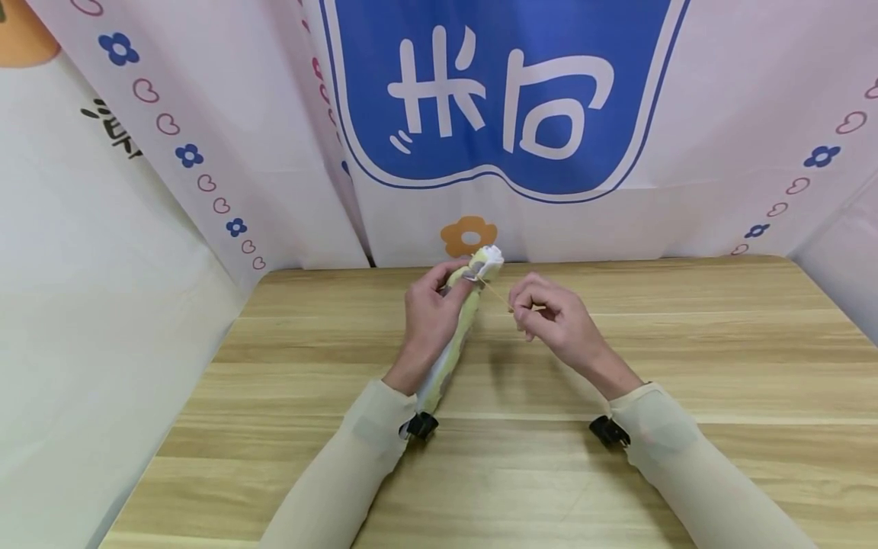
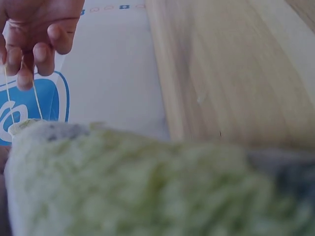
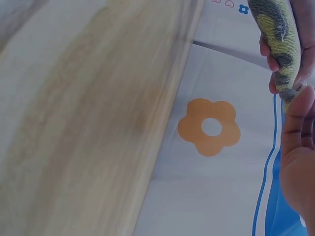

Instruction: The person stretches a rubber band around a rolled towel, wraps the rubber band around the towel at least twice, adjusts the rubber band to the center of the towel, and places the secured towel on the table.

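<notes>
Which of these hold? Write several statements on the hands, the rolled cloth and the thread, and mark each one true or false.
1. The left hand holds the rolled yellow-green cloth in its grip. True.
2. The right hand lies flat on the wooden table. False: it is raised, its fingers pinching a thin thread.
3. The thread runs from the right hand to the cloth's top end. True.
4. The cloth lies flat on the table. False: it is held slanting in the left hand.
5. An orange flower is printed on the backdrop behind the table. True.
</notes>
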A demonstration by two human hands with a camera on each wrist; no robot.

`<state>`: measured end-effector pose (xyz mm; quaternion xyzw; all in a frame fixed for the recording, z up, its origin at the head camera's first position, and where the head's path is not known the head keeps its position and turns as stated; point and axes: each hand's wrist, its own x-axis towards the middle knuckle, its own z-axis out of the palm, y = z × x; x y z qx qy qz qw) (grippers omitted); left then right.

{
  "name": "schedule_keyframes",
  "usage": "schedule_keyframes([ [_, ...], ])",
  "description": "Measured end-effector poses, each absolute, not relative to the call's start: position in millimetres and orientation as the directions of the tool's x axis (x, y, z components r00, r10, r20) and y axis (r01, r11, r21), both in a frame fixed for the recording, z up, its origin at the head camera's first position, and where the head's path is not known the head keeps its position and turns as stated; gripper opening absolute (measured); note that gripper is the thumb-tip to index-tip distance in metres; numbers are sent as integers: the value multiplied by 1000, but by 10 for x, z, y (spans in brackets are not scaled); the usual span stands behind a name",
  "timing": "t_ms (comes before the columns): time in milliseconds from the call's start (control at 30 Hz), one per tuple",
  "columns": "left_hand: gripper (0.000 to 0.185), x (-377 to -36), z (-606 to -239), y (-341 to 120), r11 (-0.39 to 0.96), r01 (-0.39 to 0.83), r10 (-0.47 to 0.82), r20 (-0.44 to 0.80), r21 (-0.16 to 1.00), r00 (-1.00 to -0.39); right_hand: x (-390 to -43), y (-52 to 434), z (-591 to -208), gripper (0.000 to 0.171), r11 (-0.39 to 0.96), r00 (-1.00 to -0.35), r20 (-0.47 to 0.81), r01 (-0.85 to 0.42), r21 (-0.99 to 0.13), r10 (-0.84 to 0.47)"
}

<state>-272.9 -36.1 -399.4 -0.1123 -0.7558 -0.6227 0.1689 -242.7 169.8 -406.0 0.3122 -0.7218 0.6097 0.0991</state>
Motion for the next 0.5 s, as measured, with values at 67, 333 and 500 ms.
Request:
schedule_keyframes([
  [67,23,-2735,-3990,-374,205,374,-50,391,904,-919,-2426,1697,-4067,24,79,-791,519,-569,-818,-324],
  [333,22,-2771,-3977,-414,224,371,-67,394,901,-917,-2414,1684,-4065,21,134,-792,515,-578,-805,-326],
  [500,22,-2776,-3964,-430,215,374,-74,397,902,-915,-2413,1681,-4067,20,125,-779,533,-596,-793,-331],
])
